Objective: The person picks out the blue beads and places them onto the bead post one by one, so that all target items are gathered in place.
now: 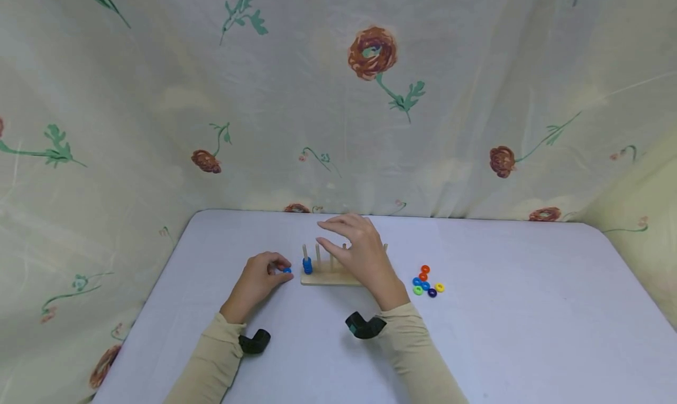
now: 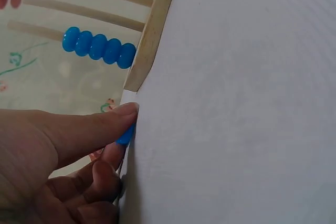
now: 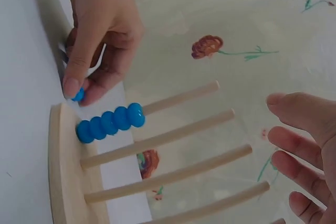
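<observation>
My left hand (image 1: 257, 281) pinches a blue bead (image 3: 78, 95) between thumb and fingers, low over the table just left of a wooden peg rack (image 1: 324, 280). In the left wrist view, the thumb covers most of that bead (image 2: 125, 136). Several blue beads (image 3: 110, 123) are stacked on the rack's leftmost peg, whose top stays bare. My right hand (image 1: 361, 252) is raised over the rack with thumb and fingers spread apart and nothing between them. In the right wrist view, its fingers (image 3: 296, 145) are clear of the peg tips. The hand hides part of the rack's right side in the head view.
Right of the rack lies a loose group of beads: orange (image 1: 425, 269), blue (image 1: 416, 281), green (image 1: 418, 290), purple (image 1: 432, 293) and yellow (image 1: 440, 287). The white table (image 1: 508, 333) ends at a flower-printed curtain (image 1: 449, 127) behind.
</observation>
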`<state>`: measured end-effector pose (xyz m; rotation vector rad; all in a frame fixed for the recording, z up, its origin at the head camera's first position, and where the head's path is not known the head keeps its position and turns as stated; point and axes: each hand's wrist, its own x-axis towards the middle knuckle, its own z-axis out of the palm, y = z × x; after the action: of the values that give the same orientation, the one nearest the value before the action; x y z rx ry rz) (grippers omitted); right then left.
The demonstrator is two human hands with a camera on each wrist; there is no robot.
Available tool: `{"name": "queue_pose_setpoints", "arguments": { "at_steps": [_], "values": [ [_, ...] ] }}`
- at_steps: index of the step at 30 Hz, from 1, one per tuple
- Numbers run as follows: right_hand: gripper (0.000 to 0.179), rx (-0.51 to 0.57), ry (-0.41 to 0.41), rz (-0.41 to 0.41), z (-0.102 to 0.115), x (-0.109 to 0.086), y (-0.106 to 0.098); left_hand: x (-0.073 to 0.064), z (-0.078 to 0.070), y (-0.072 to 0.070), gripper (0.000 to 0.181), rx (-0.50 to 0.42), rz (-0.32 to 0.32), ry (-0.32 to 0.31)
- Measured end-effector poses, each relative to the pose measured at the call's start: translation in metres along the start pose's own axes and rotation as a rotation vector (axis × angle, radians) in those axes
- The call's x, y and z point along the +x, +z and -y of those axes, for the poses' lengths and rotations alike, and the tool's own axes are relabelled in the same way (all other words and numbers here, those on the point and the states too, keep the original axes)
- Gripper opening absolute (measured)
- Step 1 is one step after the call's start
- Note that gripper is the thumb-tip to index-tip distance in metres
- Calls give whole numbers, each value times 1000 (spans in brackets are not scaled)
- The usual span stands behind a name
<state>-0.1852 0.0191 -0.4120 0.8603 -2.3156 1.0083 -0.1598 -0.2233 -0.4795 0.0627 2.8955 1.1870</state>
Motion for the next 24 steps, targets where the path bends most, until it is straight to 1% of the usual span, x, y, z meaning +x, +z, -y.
{"name": "queue_pose_setpoints", "arguments": {
  "at_steps": [4, 7, 10, 14, 16, 19, 22, 24],
  "values": [
    [31, 28, 22, -10, -4, 0, -5, 1, -1, -1, 12, 12, 6, 23],
    [31, 52, 34, -24, -8, 0, -8, 0, -6, -6, 12, -5, 2, 43],
    [31, 69, 44, -38, -11, 0, -10, -3, -16, -16, 15, -56, -52, 90],
    [31, 82, 56, -52, -15, 0, -13, -7, -35, -25, 18, -126, -150, 184],
    [31, 89, 65, -57, -15, 0, -15, -8, -42, -26, 19, -143, -182, 229],
    [31, 93, 74, -59, -16, 1, -18, -7, -51, -23, 19, -149, -209, 282],
    [31, 94, 80, -51, -16, 0, -18, -6, -55, -19, 19, -152, -231, 313],
    [31, 94, 87, -45, -17, 0, -19, -5, -57, -16, 20, -159, -236, 322]
  ]
}}
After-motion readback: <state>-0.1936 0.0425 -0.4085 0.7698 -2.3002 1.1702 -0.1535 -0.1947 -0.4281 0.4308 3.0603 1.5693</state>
